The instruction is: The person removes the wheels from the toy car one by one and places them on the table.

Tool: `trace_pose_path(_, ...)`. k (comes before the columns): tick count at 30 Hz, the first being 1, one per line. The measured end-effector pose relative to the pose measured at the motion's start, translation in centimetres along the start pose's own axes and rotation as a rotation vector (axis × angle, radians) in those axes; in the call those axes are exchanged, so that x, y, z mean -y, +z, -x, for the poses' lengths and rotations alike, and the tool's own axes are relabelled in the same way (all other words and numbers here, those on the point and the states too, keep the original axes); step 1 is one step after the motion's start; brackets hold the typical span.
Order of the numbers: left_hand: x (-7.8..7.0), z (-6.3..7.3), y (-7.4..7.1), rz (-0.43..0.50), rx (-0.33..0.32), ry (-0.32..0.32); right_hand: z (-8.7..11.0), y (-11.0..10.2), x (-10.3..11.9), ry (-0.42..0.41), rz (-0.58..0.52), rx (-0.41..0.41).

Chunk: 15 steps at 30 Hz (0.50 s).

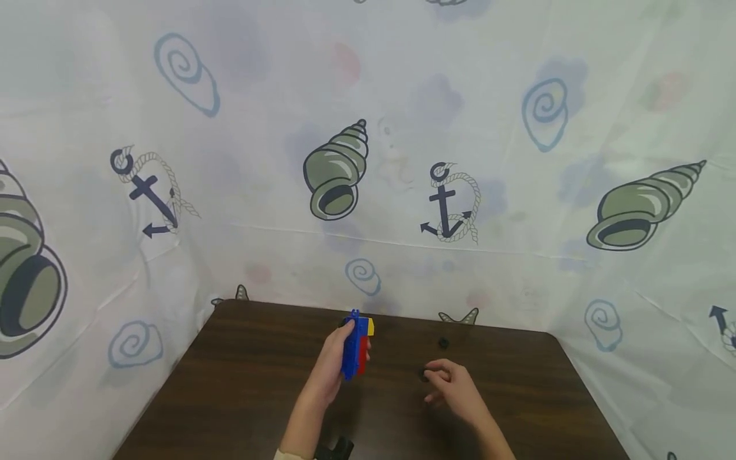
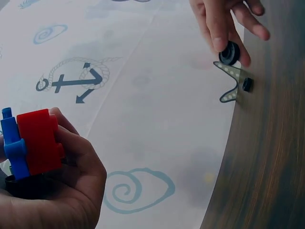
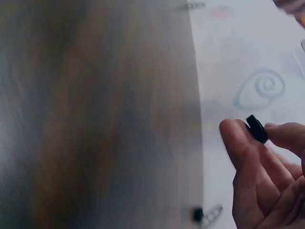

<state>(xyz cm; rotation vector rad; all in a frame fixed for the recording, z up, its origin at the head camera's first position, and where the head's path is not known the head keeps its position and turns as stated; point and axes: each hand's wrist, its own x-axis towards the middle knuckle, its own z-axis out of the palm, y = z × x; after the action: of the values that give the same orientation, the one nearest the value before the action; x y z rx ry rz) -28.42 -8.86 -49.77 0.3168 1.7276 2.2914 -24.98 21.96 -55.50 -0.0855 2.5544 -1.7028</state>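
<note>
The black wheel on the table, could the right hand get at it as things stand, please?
Probably yes: nothing visible lies between the right hand and the black wheel on the table, though that hand pinches another wheel.

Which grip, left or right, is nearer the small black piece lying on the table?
Right. The right grip is just this side of the black piece; the left grip, holding the blue-and-red toy, is farther off to its left.

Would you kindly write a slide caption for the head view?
Left grip holding a blue, red and yellow toy, right grip pinching a black disc, another black piece on the brown table.
</note>
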Motion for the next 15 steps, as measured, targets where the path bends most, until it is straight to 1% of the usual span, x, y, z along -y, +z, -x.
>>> trace_pose_path(4,-0.1,-0.1,0.0,-0.01,0.017,-0.012,-0.5,-2.7,-0.2,0.012,0.119,-0.114)
trace_pose_path(7,-0.2,-0.1,-0.3,-0.02,0.01,-0.02,-1.0,-4.6,-0.5,0.027,0.172,-0.183)
trace_pose_path(11,-0.3,0.0,-0.8,-0.018,-0.003,-0.041,-1.7,-6.5,-1.0,0.037,0.213,-0.256)
trace_pose_path(15,0.0,0.5,-1.4,-0.053,0.025,-0.115,-2.0,-7.4,-2.0,0.07,0.191,-0.283)
